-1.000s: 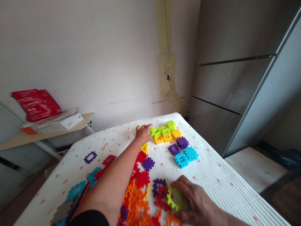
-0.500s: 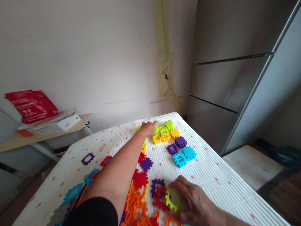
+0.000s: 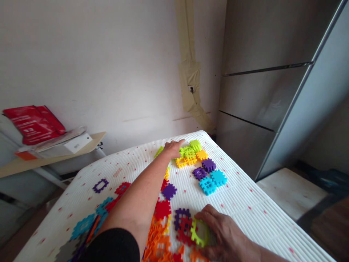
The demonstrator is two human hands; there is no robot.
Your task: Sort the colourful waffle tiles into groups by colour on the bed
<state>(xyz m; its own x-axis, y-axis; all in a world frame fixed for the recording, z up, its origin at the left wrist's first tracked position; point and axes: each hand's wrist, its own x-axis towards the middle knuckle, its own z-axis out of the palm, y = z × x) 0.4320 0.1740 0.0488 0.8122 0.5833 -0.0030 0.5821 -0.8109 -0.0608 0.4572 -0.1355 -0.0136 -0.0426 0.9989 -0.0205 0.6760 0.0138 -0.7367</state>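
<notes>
My left hand (image 3: 172, 150) reaches to the far end of the table, its fingers stretched toward a cluster of lime-green interlocking plastic pieces (image 3: 188, 152). A finger and the thumb stand apart at the cluster's left edge; whether they press on a piece is hard to see. My right hand (image 3: 225, 233) is near the front, fingers curled round the side of a lime-green piece with a round opening (image 3: 194, 233). That piece overlaps a red lattice piece (image 3: 185, 228), beside a purple frame piece (image 3: 178, 218). My left forearm hides part of the table.
Yellow (image 3: 201, 155), purple (image 3: 208, 165) and light-blue pieces (image 3: 218, 177) adjoin the lime ones. Orange pieces (image 3: 158, 242) pile up in front; a purple frame (image 3: 100, 185) lies left. A shelf (image 3: 95, 140) carrying red packages (image 3: 34, 123) is at left, a grey cabinet (image 3: 251, 94) at right.
The view has shifted slightly. Both hands stay in nearly the same places, and no piece has visibly moved on the table.
</notes>
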